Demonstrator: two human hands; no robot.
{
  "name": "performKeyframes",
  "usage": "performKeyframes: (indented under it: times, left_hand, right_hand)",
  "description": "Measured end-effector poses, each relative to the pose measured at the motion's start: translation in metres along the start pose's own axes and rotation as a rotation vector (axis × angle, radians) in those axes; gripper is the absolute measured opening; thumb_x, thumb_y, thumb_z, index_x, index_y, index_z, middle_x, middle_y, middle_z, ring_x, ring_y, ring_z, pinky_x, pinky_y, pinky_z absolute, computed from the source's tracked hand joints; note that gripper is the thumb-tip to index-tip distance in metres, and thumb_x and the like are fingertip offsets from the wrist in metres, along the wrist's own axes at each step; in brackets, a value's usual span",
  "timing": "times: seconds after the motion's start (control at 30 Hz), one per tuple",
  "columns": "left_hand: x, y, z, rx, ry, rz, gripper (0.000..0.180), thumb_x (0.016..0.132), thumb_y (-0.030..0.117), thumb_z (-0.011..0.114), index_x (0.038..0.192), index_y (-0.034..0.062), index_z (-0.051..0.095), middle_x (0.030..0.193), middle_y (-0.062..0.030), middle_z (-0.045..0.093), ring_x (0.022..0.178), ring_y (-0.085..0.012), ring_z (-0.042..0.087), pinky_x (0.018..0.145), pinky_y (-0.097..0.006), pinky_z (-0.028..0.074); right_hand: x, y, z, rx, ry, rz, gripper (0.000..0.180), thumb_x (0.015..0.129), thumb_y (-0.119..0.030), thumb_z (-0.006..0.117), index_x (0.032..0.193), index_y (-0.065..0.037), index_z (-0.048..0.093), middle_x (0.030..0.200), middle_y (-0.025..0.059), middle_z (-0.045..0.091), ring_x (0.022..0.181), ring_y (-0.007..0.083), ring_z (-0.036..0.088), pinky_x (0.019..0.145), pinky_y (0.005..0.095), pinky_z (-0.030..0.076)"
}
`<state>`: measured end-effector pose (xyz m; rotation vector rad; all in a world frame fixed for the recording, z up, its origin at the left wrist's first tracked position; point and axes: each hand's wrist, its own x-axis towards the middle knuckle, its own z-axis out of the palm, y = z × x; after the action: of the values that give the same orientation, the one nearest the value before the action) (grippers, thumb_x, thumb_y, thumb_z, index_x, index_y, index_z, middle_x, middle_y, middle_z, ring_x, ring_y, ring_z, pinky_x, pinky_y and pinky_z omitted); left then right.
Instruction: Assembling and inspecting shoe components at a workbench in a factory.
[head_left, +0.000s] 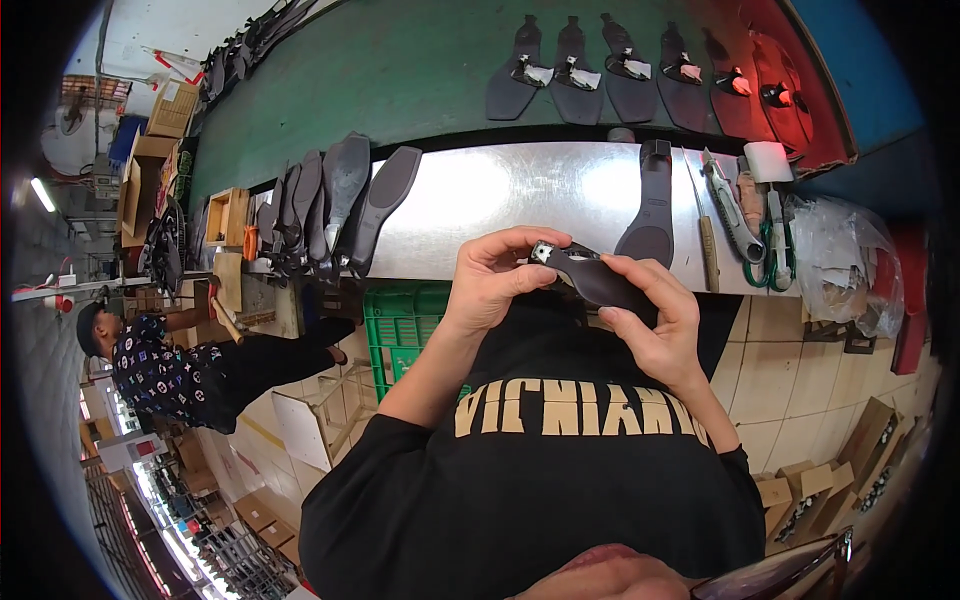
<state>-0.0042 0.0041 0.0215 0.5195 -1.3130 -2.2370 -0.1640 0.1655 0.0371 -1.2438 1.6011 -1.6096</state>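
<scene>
Dark shoe sole (598, 280), metal-tipped, held level above steel bench.

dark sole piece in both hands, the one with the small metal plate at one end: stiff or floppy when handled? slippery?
Probably fairly stiff: the dark sole piece spans between the left hand and right hand without visible sag. Likely light, since fingertips alone carry it. Its matte surface suggests little slip. The small metal plate may weight that end slightly.
</scene>
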Motion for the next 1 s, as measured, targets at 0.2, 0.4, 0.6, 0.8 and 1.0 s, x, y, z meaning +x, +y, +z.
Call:
performKeyframes:
  times: [0.2,0.4,0.6,0.8,1.0]
  left_hand:
    - [-0.002,0.002,0.003,0.11,-0.017,0.047,0.033,0.079,-0.011,0.069,0.111,-0.0048,0.068,0.111,-0.0148,0.068,0.096,-0.0172,0.066,0.079,-0.025,0.056]
    - [-0.002,0.0,-0.006,0.245,-0.129,0.136,0.032,0.079,-0.011,0.067,0.111,-0.0048,0.07,0.12,-0.0218,0.065,0.105,-0.0248,0.066,0.084,-0.028,0.056]
    - [0.001,0.001,-0.011,0.217,-0.215,0.135,0.037,0.078,-0.014,0.063,0.114,-0.0061,0.067,0.126,-0.027,0.061,0.111,-0.0279,0.064,0.088,-0.03,0.055]
    - [0.002,0.001,-0.009,0.249,-0.318,0.154,0.04,0.077,-0.016,0.06,0.115,-0.0061,0.067,0.129,-0.0279,0.059,0.113,-0.0282,0.063,0.089,-0.031,0.054]
    - [-0.002,0.0,0.004,0.354,-0.203,0.095,0.043,0.08,-0.015,0.056,0.119,-0.0025,0.066,0.132,-0.0226,0.058,0.115,-0.0242,0.062,0.086,-0.029,0.056]
  right_hand:
    - [0.004,-0.005,-0.001,-0.082,-0.013,-0.061,0.044,0.074,0.004,0.071,0.117,0.001,0.065,0.09,0.0119,0.064,0.078,0.0208,0.062,0.07,0.0277,0.048]
    - [0.011,-0.011,-0.004,-0.159,-0.045,-0.132,0.042,0.073,0.002,0.071,0.115,0.0,0.065,0.09,0.0143,0.065,0.075,0.0265,0.064,0.068,0.0315,0.05]
    - [0.011,-0.01,-0.007,-0.207,-0.068,-0.152,0.042,0.072,0.0,0.073,0.114,0.0,0.065,0.091,0.0137,0.066,0.076,0.0278,0.064,0.067,0.0337,0.051]
    - [0.009,-0.01,-0.005,-0.347,-0.073,-0.202,0.043,0.072,-0.003,0.074,0.113,-0.001,0.065,0.088,0.0123,0.064,0.075,0.0294,0.063,0.066,0.0355,0.051]
    - [0.008,-0.007,-0.004,-0.254,-0.061,-0.055,0.041,0.075,-0.003,0.071,0.115,-0.002,0.063,0.088,0.0135,0.064,0.076,0.0293,0.064,0.067,0.035,0.051]
